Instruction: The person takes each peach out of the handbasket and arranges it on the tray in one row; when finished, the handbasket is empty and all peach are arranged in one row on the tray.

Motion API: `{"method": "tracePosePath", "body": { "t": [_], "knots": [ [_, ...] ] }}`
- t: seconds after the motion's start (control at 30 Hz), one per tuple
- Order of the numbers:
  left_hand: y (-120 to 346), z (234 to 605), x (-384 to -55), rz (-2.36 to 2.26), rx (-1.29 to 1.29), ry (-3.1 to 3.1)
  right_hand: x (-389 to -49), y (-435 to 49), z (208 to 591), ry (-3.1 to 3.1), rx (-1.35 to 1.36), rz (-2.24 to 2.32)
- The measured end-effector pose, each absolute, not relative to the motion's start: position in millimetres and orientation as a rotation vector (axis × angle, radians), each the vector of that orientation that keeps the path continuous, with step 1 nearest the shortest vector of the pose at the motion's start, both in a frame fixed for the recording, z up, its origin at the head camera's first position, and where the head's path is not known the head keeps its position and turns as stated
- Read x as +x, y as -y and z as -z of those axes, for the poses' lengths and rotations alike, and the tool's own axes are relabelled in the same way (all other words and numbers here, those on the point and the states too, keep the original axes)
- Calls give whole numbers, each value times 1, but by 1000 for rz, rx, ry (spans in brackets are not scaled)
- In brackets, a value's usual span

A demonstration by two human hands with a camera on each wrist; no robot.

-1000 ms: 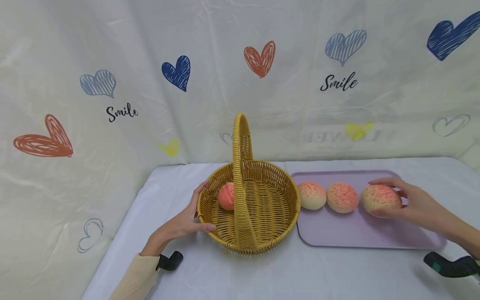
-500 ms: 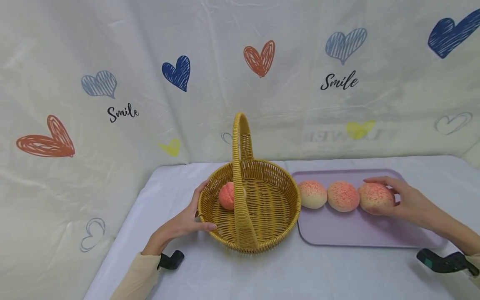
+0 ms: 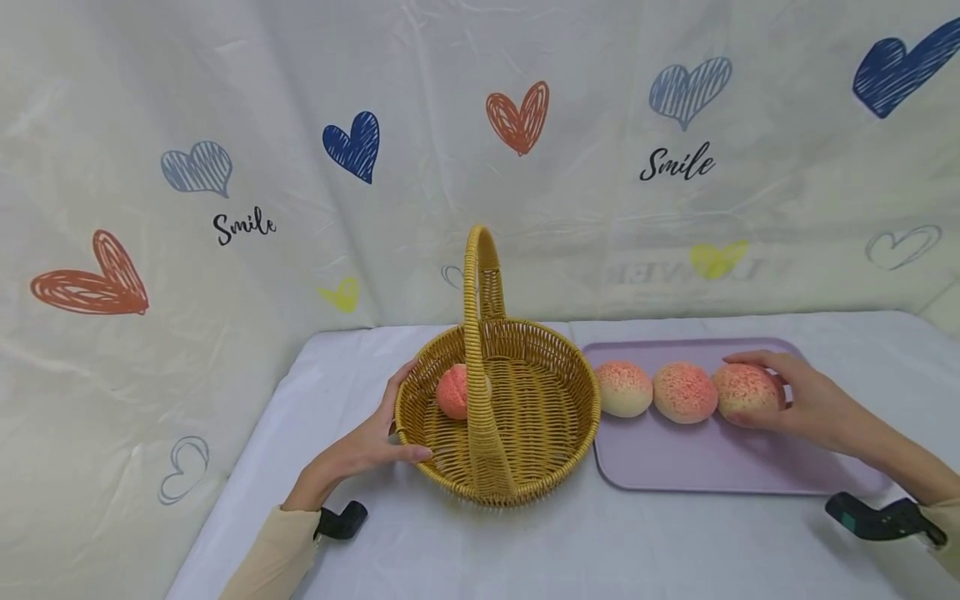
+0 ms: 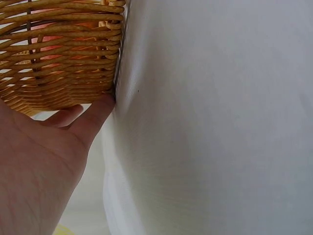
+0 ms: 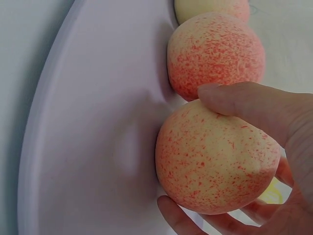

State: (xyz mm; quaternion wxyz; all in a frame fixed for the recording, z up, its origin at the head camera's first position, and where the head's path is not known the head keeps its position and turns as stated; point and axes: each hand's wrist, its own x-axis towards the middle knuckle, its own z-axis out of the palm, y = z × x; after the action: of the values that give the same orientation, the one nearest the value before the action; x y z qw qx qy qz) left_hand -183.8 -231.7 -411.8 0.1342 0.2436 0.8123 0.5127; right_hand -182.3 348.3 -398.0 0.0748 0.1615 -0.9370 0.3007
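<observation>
My left hand (image 3: 371,437) holds the left side of a round wicker basket (image 3: 534,417) with a tall arched handle. Its thumb lies at the front rim, and in the left wrist view fingers press near the basket's bottom edge. One pink peach (image 3: 452,392) sits inside, partly covered by the handle. On the right, my right hand (image 3: 821,408) grips a speckled peach (image 5: 215,161) between thumb and fingers, low over the lilac tray (image 3: 697,467). That peach sits close beside the middle peach (image 3: 686,392). Farther left lies another peach (image 3: 624,389), near the basket's rim.
A white cloth (image 3: 570,542) covers the table under basket and tray. Behind it hangs a pale curtain (image 3: 420,208) printed with hearts and "Smile". Black straps with cameras sit on the left wrist (image 3: 341,521) and at the right wrist (image 3: 881,518).
My right hand has shifted the gripped peach leftward along the tray until it is beside the middle peach. The left hand and the basket have stayed in place.
</observation>
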Motion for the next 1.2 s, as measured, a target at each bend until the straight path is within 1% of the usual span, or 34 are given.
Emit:
{"method": "tracePosePath", "body": {
  "t": [0.2,0.37,0.5,0.63,0.87,1.0,1.2],
  "knots": [
    [231,410,-182,-1484,685,-2359,-180,-350,390,2809,510,-926],
    [231,410,-182,-1487,674,-2356,-175,-347,365,2781,441,-929],
    [233,412,-183,-1497,698,-2341,-172,-328,341,2704,441,-978],
    [233,413,-185,-1506,710,-2323,-171,-289,321,2649,579,-1027],
    [231,412,-185,-1509,704,-2323,-180,-204,299,2569,944,-1111],
    [230,411,-187,-1514,712,-2314,-192,-160,302,2581,1129,-1153],
    [231,411,-185,-1507,698,-2324,-203,-107,317,2669,1321,-1119]
  ]
}}
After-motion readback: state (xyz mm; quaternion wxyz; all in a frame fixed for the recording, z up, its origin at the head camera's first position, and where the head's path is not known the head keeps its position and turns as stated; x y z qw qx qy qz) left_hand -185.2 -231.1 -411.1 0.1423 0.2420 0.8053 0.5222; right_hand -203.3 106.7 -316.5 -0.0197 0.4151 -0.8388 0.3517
